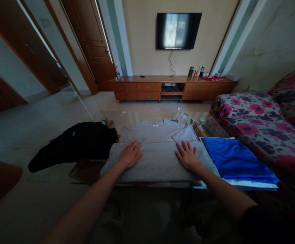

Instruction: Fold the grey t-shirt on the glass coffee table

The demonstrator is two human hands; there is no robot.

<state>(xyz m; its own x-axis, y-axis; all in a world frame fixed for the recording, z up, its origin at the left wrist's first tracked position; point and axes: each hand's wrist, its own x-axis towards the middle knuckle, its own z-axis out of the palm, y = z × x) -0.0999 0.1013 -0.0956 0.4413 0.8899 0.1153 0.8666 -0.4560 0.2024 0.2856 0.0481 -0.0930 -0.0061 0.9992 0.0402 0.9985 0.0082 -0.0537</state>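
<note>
A grey T-shirt (157,162) lies on the glass table with its lower part folded up toward the collar. The collar and shoulders show at the far side. My left hand (131,155) rests flat on the left of the folded part, fingers spread. On the right of the same fold lies my right hand (188,156), palm down with its fingers apart. Neither hand grips the cloth. Beside the shirt on the right is a folded blue garment (236,159) on top of something white. To the left sits a heap of black clothing (86,142).
The glass table (213,127) reaches beyond the shirt. A flower-patterned sofa (254,115) stands to the right. Along the far wall runs a wooden TV cabinet (149,87) with bottles on top, below a wall-mounted television (178,31). A brown rounded piece of furniture (0,179) is at the left.
</note>
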